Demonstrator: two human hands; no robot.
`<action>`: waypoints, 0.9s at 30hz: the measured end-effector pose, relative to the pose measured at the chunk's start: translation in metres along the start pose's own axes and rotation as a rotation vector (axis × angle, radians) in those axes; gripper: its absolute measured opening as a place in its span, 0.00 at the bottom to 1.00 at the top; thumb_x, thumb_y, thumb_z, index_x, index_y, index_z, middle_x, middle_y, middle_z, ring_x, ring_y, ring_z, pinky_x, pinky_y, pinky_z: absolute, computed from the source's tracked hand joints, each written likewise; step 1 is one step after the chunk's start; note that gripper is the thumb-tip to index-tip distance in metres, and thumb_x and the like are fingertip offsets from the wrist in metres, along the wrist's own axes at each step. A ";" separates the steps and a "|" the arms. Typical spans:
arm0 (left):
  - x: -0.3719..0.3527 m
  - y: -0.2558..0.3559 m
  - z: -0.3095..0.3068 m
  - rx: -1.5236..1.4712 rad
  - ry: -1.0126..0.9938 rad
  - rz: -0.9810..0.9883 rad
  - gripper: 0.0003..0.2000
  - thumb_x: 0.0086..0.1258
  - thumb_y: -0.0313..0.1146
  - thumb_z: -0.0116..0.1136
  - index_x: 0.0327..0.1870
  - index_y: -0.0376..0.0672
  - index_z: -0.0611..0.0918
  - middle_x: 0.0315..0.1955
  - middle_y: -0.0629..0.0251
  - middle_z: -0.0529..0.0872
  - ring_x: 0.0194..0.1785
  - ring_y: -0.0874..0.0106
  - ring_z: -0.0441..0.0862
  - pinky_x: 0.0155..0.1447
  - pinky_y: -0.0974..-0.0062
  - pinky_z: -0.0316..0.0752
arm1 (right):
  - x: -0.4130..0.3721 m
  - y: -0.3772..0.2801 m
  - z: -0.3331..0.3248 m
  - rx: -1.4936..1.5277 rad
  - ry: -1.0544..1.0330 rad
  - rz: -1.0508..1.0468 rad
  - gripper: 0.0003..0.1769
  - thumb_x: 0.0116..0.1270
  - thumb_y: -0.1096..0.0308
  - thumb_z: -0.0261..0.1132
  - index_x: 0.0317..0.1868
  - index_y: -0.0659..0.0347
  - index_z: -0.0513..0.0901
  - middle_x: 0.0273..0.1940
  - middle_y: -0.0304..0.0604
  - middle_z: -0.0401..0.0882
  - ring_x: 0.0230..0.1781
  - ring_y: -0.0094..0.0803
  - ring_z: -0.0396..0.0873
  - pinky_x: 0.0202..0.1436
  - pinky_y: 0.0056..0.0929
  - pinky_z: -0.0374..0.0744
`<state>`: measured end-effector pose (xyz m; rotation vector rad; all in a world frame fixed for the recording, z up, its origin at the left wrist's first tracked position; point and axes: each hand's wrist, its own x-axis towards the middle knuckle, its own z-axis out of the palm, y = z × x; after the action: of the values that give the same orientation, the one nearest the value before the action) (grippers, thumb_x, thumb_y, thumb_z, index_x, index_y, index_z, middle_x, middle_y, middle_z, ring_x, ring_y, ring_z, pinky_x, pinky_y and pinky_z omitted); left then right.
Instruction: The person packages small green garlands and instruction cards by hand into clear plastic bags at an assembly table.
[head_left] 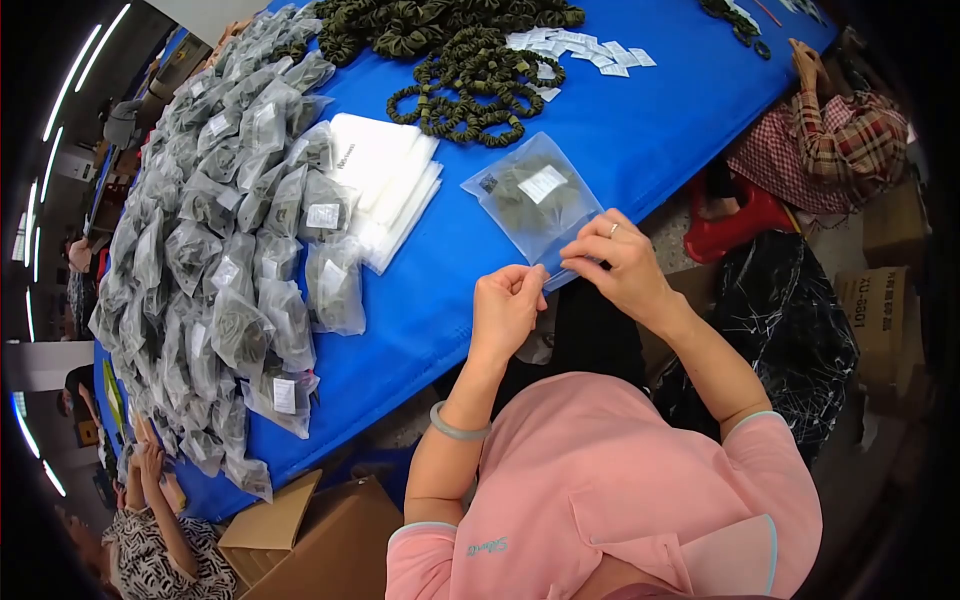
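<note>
A frosted plastic bag [572, 208] lies at the table's near edge, with a dark green scrunchie and a white label [542, 184] showing through it. My left hand [510, 303] pinches the near edge of the bag at its left end. Further right along that same edge, my right hand [622, 262] grips it between thumb and fingers. A stack of flat white bags [385, 180] is to the left of the held bag. Beyond it lie loose green scrunchies [470, 90] and small white labels [590, 48].
Many filled bags [235, 240] cover the left side of the blue table [430, 310]. Cardboard boxes [335, 540] stand below at the left. At right are a red stool [735, 225], a black plastic sack [785, 330] and a seated person [850, 140]. Another person [165, 545] works at lower left.
</note>
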<state>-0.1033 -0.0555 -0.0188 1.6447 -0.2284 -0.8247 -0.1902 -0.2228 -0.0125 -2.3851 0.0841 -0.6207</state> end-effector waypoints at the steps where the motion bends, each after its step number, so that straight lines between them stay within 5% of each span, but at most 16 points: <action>1: -0.002 0.000 0.000 0.002 -0.002 -0.009 0.11 0.71 0.32 0.58 0.31 0.34 0.84 0.14 0.70 0.74 0.15 0.80 0.67 0.21 0.82 0.65 | -0.003 0.000 0.003 0.003 -0.003 0.008 0.11 0.54 0.76 0.72 0.39 0.57 0.87 0.33 0.34 0.80 0.38 0.30 0.74 0.42 0.26 0.74; 6: -0.005 0.001 -0.005 -0.236 -0.021 -0.128 0.11 0.73 0.32 0.58 0.31 0.35 0.84 0.17 0.71 0.76 0.15 0.83 0.65 0.19 0.87 0.58 | -0.006 -0.003 0.023 0.109 -0.028 -0.024 0.07 0.53 0.76 0.73 0.34 0.58 0.87 0.33 0.33 0.78 0.35 0.28 0.71 0.40 0.23 0.71; 11: -0.001 -0.002 -0.009 -0.383 -0.042 -0.189 0.11 0.74 0.34 0.59 0.34 0.34 0.85 0.18 0.70 0.77 0.13 0.84 0.64 0.16 0.88 0.55 | -0.003 -0.008 0.023 -0.135 0.128 -0.329 0.06 0.54 0.76 0.71 0.32 0.58 0.84 0.32 0.34 0.78 0.34 0.30 0.73 0.41 0.25 0.73; 15: 0.000 -0.007 -0.006 -0.372 0.005 -0.158 0.11 0.74 0.33 0.59 0.35 0.34 0.85 0.18 0.70 0.77 0.12 0.84 0.64 0.16 0.88 0.56 | -0.010 -0.015 0.005 0.215 0.065 -0.074 0.06 0.55 0.80 0.68 0.30 0.59 0.81 0.32 0.35 0.78 0.33 0.27 0.72 0.39 0.24 0.73; 16: 0.000 -0.005 -0.005 -0.369 -0.009 -0.158 0.11 0.74 0.33 0.59 0.35 0.34 0.85 0.18 0.70 0.77 0.12 0.84 0.64 0.16 0.88 0.56 | -0.015 -0.019 -0.023 0.367 0.081 0.170 0.07 0.58 0.81 0.63 0.31 0.58 0.80 0.32 0.34 0.78 0.31 0.23 0.71 0.37 0.22 0.71; 18: -0.006 0.001 -0.006 -0.338 -0.010 -0.158 0.11 0.74 0.33 0.58 0.35 0.34 0.85 0.18 0.70 0.77 0.13 0.83 0.64 0.16 0.87 0.55 | -0.042 0.009 -0.099 0.617 0.368 0.554 0.05 0.64 0.76 0.60 0.37 0.59 0.81 0.32 0.33 0.77 0.29 0.19 0.69 0.36 0.17 0.70; 19: -0.007 0.004 -0.006 -0.327 -0.011 -0.154 0.11 0.74 0.33 0.58 0.36 0.34 0.85 0.18 0.70 0.77 0.13 0.83 0.64 0.16 0.87 0.55 | -0.068 0.034 -0.142 0.743 0.506 0.466 0.05 0.67 0.74 0.59 0.40 0.59 0.82 0.30 0.33 0.75 0.29 0.19 0.69 0.36 0.15 0.70; 22: -0.003 0.007 -0.003 -0.325 -0.027 -0.146 0.11 0.74 0.33 0.58 0.36 0.33 0.85 0.18 0.70 0.77 0.13 0.83 0.64 0.16 0.87 0.55 | -0.151 0.056 -0.227 -0.306 0.438 0.783 0.07 0.71 0.69 0.63 0.41 0.64 0.84 0.32 0.30 0.77 0.29 0.17 0.67 0.34 0.15 0.67; 24: -0.005 0.005 -0.004 -0.313 -0.032 -0.153 0.12 0.75 0.34 0.57 0.37 0.33 0.85 0.18 0.69 0.77 0.12 0.84 0.64 0.16 0.87 0.55 | -0.137 0.023 -0.201 -0.066 0.515 0.717 0.06 0.69 0.73 0.63 0.43 0.64 0.85 0.32 0.30 0.79 0.29 0.17 0.68 0.34 0.14 0.67; 27: -0.006 0.002 -0.006 -0.285 -0.037 -0.165 0.12 0.75 0.34 0.57 0.36 0.33 0.85 0.18 0.69 0.78 0.12 0.84 0.64 0.16 0.87 0.55 | -0.091 0.007 -0.145 -0.072 0.305 0.409 0.06 0.60 0.79 0.67 0.39 0.67 0.86 0.35 0.37 0.82 0.32 0.25 0.74 0.36 0.19 0.71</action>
<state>-0.1033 -0.0485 -0.0142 1.3933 0.0011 -0.9663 -0.3361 -0.2938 0.0428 -2.2266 0.7169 -0.7822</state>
